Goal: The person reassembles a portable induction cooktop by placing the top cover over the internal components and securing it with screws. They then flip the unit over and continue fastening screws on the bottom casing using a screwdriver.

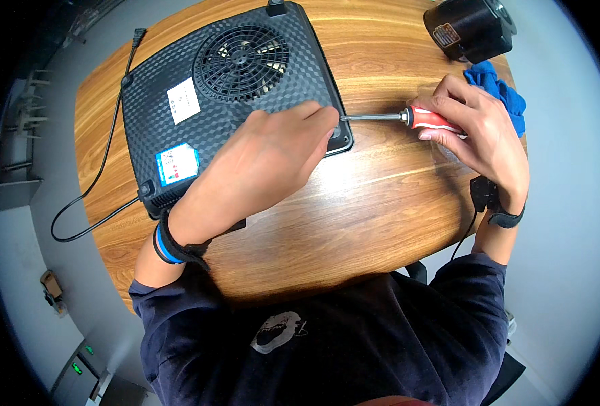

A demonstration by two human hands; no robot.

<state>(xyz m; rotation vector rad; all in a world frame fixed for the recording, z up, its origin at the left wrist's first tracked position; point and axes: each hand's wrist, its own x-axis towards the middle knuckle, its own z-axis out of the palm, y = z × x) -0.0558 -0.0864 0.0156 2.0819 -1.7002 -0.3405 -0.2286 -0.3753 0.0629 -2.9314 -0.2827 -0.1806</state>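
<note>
An induction cooker (151, 95) lies upside down on the table, its black textured base, round fan grille (243, 62) and corner feet facing up. My right hand (479, 125) grips the red-and-white handle of a screwdriver (435, 120), held level with its shaft pointing left. The shaft's tip meets the fingertips of my left hand (273, 145), just over the cooker's right edge. Those fingers are pinched together; whatever sits between them is hidden. My left forearm crosses the cooker's near side and covers part of it.
A power cord (110, 145) loops off the table's left edge, its plug at the far left. At the far right stand a black cylindrical device (468, 30) and a crumpled blue cloth (496, 91). The wooden table (354, 223) curves toward my body.
</note>
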